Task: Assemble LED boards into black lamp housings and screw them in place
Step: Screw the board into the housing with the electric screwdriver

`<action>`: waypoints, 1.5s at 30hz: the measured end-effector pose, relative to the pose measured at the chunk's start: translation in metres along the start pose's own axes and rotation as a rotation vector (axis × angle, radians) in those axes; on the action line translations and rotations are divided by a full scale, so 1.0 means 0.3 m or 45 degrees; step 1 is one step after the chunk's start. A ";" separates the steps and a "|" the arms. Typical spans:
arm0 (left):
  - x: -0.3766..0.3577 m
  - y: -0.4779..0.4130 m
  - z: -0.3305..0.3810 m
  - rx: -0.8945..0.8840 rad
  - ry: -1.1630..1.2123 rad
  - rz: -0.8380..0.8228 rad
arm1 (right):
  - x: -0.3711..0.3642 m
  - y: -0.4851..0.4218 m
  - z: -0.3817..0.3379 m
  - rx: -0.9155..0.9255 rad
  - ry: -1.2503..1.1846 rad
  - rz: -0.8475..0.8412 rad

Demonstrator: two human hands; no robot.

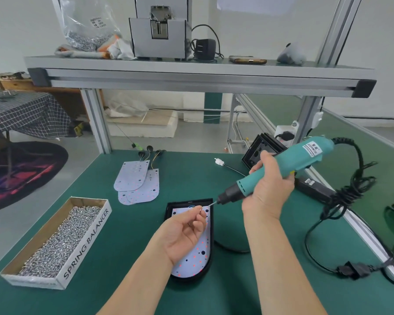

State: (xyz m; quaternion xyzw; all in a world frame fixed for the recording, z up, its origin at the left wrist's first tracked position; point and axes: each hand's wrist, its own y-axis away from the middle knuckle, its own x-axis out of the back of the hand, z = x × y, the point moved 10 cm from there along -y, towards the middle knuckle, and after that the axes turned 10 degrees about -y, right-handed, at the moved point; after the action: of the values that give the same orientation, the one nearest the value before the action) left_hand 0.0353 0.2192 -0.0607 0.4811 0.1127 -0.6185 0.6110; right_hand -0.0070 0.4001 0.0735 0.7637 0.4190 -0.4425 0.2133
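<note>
Green bench (127,278) (screw box (55,244), housing (210,226))

We see our two forearms bare to the frame's lower edge, no sleeves, gloves, watch or rings on our left hand (184,233) or right hand (271,185); fingernails short, unpainted.

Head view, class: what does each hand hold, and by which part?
The right hand holds the teal electric screwdriver around the middle of its body. The left hand pinches a small screw between its fingertips.
</note>
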 end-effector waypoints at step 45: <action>-0.005 0.001 -0.007 -0.018 -0.039 0.036 | 0.007 0.039 0.062 0.161 0.204 0.005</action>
State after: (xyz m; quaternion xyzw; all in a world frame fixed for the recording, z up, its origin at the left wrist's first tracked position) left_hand 0.0361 0.2216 -0.0605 0.4687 0.1007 -0.6163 0.6248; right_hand -0.0061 0.3815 0.0616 0.8094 0.4045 -0.4050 0.1314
